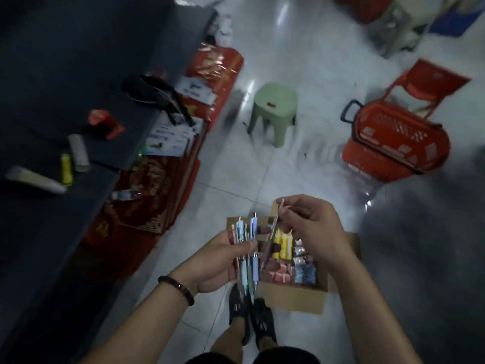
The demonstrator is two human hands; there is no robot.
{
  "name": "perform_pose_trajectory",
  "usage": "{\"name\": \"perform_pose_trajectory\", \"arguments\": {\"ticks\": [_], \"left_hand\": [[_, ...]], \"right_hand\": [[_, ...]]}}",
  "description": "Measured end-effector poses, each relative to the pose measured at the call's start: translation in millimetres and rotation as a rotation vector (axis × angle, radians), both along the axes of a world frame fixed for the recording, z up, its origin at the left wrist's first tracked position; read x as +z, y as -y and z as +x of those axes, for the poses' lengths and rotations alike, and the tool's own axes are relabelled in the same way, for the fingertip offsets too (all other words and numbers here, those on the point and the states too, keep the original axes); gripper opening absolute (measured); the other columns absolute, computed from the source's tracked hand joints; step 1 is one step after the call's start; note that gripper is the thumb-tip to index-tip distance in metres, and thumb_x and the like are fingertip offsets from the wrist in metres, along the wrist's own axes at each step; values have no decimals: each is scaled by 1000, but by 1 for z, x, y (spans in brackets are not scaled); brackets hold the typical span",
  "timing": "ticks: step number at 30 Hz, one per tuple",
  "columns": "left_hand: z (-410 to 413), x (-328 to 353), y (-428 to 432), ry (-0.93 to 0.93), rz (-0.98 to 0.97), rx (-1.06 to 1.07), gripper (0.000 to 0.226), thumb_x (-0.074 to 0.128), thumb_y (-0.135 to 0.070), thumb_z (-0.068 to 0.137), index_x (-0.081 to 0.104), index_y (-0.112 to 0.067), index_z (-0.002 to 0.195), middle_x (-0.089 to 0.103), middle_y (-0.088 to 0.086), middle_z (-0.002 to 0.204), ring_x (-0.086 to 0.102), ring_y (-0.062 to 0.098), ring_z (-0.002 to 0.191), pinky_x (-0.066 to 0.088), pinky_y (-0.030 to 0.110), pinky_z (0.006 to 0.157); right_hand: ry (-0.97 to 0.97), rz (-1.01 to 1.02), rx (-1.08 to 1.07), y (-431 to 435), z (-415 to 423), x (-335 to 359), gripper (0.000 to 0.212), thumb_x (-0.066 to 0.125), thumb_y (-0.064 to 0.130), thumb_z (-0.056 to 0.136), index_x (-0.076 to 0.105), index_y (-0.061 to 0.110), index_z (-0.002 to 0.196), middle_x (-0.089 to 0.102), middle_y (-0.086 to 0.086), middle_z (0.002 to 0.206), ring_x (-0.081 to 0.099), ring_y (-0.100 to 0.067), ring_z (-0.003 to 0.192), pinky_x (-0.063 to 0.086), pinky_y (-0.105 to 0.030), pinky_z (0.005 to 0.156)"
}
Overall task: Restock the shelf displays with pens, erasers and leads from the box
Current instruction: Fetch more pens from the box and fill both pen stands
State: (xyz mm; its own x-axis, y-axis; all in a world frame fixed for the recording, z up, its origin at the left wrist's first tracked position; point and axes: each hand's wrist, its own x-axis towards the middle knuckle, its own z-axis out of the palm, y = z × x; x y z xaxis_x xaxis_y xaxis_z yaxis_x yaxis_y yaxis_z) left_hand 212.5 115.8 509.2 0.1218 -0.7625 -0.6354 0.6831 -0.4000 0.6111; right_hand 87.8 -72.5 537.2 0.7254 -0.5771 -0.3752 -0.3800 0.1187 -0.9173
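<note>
Pastel pens bunched in left grip, palm up | right grip pinches pink pen | above box

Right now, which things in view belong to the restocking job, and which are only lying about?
Job: bunch of pens, held by left hand; single pen, pinched by right hand; cardboard box of small packets.
Lying about: green plastic stool; red shopping basket.

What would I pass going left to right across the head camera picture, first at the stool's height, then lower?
Dark shelf, red packets, green stool, red basket. Lower: left hand gripping pens, right hand pinching a pen.
</note>
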Motion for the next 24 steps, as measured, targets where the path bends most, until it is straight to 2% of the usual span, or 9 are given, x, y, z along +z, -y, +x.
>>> {"name": "perform_pose_trajectory", "arguments": {"ticks": [3,7,10,12,15,18,22,24], "left_hand": [[8,55,-49,35,-44,168,34,54,-11,109,61,-9,143,65,29,138,65,51,121,50,66,106],[6,116,-116,92,-76,451,35,55,-14,109,55,-8,144,68,27,134,71,43,106,63,49,87],[3,154,-175,155,-64,621,33,53,-20,109,56,-9,140,71,27,129,75,39,99,65,44,84],[4,174,-217,194,-69,706,33,53,-22,109,55,-9,140,72,28,125,76,39,95,65,46,82],[7,196,-283,240,-75,829,30,55,-23,109,55,-9,136,74,26,116,74,42,93,64,51,79],[12,211,-354,286,-119,945,26,60,-26,106,62,-14,130,72,28,123,74,45,97,61,57,83],[23,234,-469,387,-132,1065,29,54,-21,110,55,-13,137,73,24,127,76,45,101,63,59,88],[30,250,-532,427,-138,1105,32,53,-20,110,53,-14,142,73,23,127,76,45,102,64,58,88]], "right_hand": [[91,0,122,-32,43,52,20,77,14,97,76,25,114,76,-13,79,66,-20,62,53,-39,62],[186,-44,395,-94,107,102,20,78,10,95,78,23,111,73,-18,78,72,-40,74,61,-43,64],[233,-91,578,-156,138,136,20,79,11,95,79,23,111,75,-8,77,75,-33,72,63,-39,62],[261,-91,637,-199,152,155,21,79,7,94,79,20,110,77,-9,79,76,-30,70,60,-33,58],[305,-116,733,-274,172,184,22,82,9,91,81,24,107,78,-7,81,75,-26,68,62,-35,63],[373,-154,837,-357,197,212,23,83,7,90,81,22,108,77,-7,76,73,-25,62,60,-30,60],[450,-205,957,-482,226,249,22,83,7,90,81,20,108,77,-14,82,76,-37,72,65,-41,66],[470,-221,1033,-546,241,265,22,83,9,91,80,21,109,78,-11,81,77,-33,73,65,-43,68]]}}
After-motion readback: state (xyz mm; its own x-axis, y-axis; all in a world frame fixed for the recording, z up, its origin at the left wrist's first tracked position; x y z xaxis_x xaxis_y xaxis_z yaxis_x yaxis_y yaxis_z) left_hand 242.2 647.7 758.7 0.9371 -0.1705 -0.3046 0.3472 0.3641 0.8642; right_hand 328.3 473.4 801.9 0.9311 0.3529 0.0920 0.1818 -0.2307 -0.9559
